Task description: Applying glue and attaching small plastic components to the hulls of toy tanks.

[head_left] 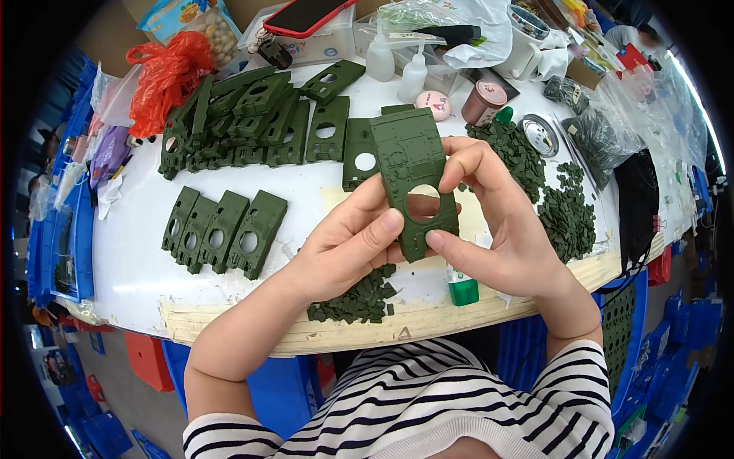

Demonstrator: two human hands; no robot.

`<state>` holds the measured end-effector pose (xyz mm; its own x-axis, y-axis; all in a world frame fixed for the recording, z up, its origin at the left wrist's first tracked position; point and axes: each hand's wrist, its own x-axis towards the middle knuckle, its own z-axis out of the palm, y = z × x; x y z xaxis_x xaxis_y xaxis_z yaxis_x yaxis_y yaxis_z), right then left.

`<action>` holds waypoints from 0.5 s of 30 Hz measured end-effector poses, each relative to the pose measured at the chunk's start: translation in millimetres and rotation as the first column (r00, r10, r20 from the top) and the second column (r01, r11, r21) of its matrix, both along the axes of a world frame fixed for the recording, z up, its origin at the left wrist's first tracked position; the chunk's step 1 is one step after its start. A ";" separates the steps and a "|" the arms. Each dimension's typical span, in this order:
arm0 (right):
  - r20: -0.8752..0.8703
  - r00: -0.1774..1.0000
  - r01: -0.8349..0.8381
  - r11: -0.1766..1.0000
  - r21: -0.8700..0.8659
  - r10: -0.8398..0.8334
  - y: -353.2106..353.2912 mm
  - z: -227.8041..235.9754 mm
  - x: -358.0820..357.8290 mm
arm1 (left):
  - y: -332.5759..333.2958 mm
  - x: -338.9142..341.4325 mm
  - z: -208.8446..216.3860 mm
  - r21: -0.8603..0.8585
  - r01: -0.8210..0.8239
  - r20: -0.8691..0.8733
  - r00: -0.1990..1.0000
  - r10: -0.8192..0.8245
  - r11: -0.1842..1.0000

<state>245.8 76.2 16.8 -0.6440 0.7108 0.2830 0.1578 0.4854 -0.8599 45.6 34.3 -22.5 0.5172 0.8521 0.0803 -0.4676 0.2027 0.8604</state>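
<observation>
A dark green plastic model tank hull (410, 157) with a round hole is held up above the middle of the table. My left hand (344, 239) grips its lower left edge, thumb beside the hole. My right hand (501, 226) pinches the right side and lower end with thumb and fingers. Below my left hand lies a pile of small green plastic parts (355, 300). A small bottle with a green end (463, 291) stands near the table edge under my right hand. Another green hull (358, 149) lies just behind the held one, partly covered by it.
Several hulls (220, 229) lie in a row at left, behind them a stacked heap (252, 103). More small parts (567, 218) spread at right near a round metal dish (540, 135). Squeeze bottles (414, 75), a red bag (170, 76) and a red-cased phone (309, 15) sit at the back.
</observation>
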 end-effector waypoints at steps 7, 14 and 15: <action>0.010 1.000 0.004 1.000 0.005 -0.004 -0.1 -2.6 -0.8 | -2.9 3.1 1.6 0.000 -0.028 0.006 1.000 0.028 1.000; -0.178 0.984 -0.011 0.996 -0.087 -0.005 0.3 -1.4 0.6 | -3.6 4.3 3.3 -0.043 0.022 0.128 0.992 -0.017 0.999; -0.268 0.963 -0.022 0.989 -0.146 -0.018 0.9 -1.8 0.0 | -4.5 4.6 5.3 -0.060 0.024 0.156 0.988 -0.015 0.998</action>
<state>245.8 77.0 15.1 -0.5602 0.7562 0.3381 -0.0884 0.3512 -0.9321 50.1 29.9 -17.2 0.5191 0.8478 0.1087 -0.5897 0.2633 0.7635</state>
